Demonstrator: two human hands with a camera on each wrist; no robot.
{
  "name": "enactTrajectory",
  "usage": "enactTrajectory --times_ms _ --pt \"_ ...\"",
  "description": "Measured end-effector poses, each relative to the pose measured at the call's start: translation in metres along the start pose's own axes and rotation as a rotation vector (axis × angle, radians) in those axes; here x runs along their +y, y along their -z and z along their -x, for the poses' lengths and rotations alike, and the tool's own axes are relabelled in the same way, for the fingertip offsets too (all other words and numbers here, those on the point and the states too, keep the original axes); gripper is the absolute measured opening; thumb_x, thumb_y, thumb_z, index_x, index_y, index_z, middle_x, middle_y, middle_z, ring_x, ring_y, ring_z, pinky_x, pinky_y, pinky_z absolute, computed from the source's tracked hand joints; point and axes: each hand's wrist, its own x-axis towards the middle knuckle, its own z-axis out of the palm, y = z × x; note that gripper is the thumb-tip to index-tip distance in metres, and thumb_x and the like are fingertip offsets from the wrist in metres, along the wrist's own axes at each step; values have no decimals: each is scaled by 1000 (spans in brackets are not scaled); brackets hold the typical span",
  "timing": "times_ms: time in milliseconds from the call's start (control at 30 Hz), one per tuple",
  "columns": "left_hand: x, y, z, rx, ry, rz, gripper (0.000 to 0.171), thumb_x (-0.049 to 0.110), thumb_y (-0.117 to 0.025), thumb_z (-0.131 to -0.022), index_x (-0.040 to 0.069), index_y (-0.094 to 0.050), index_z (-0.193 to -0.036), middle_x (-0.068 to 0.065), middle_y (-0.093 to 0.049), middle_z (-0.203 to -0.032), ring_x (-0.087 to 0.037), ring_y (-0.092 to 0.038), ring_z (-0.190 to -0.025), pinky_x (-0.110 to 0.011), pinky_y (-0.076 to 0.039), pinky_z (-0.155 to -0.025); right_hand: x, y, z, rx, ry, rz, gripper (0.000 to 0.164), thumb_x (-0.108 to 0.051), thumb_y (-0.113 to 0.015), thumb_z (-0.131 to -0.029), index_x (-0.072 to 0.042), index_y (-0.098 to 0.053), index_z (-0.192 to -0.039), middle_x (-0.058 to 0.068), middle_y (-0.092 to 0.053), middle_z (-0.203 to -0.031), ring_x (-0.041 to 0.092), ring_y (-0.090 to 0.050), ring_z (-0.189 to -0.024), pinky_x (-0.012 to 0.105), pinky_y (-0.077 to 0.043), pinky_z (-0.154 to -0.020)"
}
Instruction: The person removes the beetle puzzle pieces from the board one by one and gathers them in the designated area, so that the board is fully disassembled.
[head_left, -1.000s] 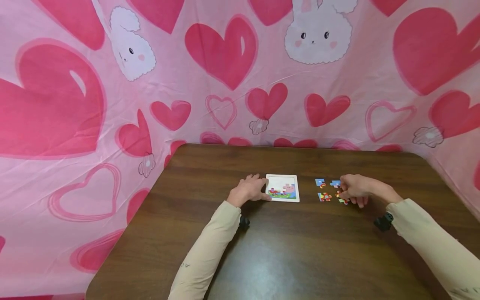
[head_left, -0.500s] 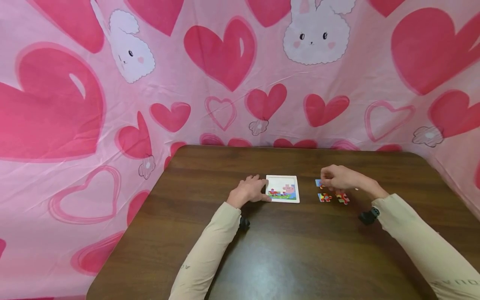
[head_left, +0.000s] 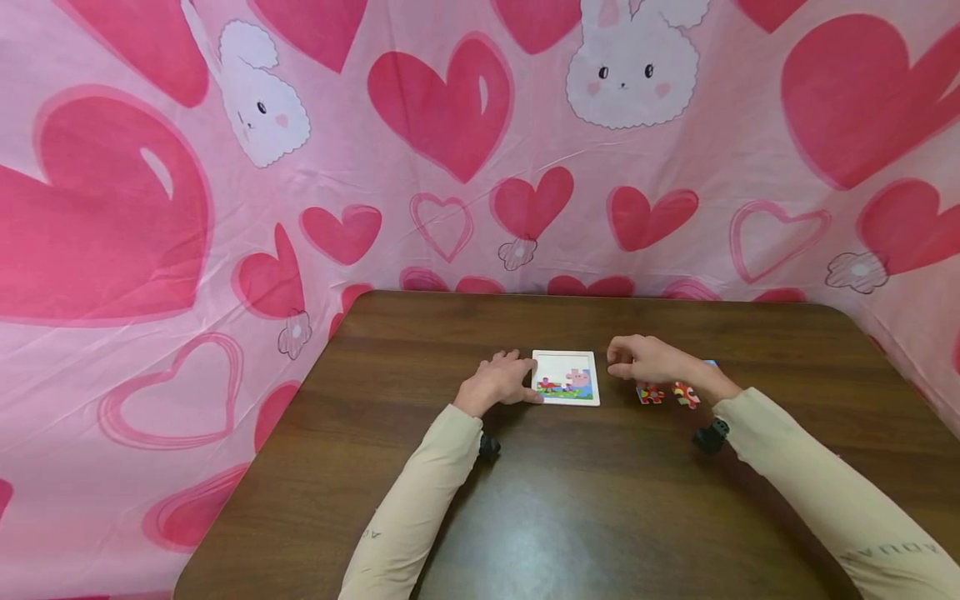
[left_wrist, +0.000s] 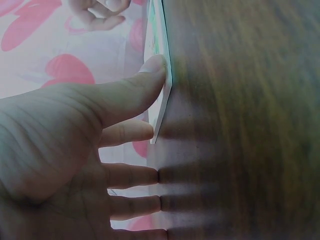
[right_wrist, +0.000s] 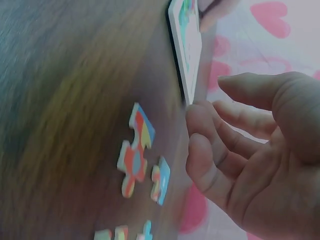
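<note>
A white puzzle tray (head_left: 552, 364) lies on the table, its lower part filled with a colourful picture that includes a pink pig. My left hand (head_left: 493, 383) rests at the tray's left side. In the left wrist view its thumb (left_wrist: 132, 97) lies on the edge of the tray (left_wrist: 158, 117), and the fingers are straight. Just right of the tray hovers my right hand (head_left: 647, 360); the right wrist view shows its fingers loosely bent, thumb apart, nothing visible between them. Below that hand lie a red and blue puzzle piece (right_wrist: 134, 160) and a light blue piece (right_wrist: 161, 180).
Another red puzzle piece (head_left: 686, 395) lies under the right forearm, and a blue one (head_left: 711, 363) shows behind it. The brown wooden table (head_left: 525, 508) ends at a pink cloth (head_left: 442, 275) with hearts and rabbits. Each wrist wears a black device.
My right hand has moved left, from the right-hand puzzle pieces across the others to beside the tray. The left hand and the tray have stayed in place.
</note>
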Motion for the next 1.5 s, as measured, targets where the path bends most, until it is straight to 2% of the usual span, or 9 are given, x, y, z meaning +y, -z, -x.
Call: enactTrajectory --times_ms 133,300,600,1000,1500 --pt "0 0 0 -1 3 -1 64 55 -63 -80 23 -48 -133 -10 -35 -146 -32 -30 -134 -52 -30 -103 -4 -7 -7 6 19 -7 24 -19 -63 -88 -6 -55 -106 10 -60 -77 23 -57 -52 32 -46 -46" --pt "0 0 1 3 -1 -3 65 56 -64 -79 23 -48 -133 -10 -36 -146 -32 -31 -133 -52 -31 -103 -11 -13 -15 5 0 -30 30 -20 -65 -87 -6 -54 -111 11 -60 -77 25 -56 -52 34 -47 -45" --pt "0 0 1 3 3 10 66 55 -64 -79 23 -47 -134 -10 -36 -146 -32 -31 -133 -52 -29 -104 -16 -20 -25 -7 -7 39 37 -22 -66 -86 -6 -51 -115 6 -57 -77 20 -55 -51 29 -46 -42" --pt "2 0 1 -1 9 10 62 54 -64 -79 23 -49 -131 -9 -35 -147 -32 -29 -134 -53 -28 -105 -14 -26 -29 -49 -24 61 34 -28 -68 -84 -7 -53 -105 6 -55 -76 15 -50 -49 30 -46 -44" --pt "1 0 1 -11 25 38 70 54 -64 -79 24 -43 -138 -9 -31 -149 -32 -25 -137 -53 -25 -107 -15 -28 -31 -27 -18 83 29 -26 -70 -83 -7 -55 -98 5 -55 -79 15 -49 -49 27 -44 -41"
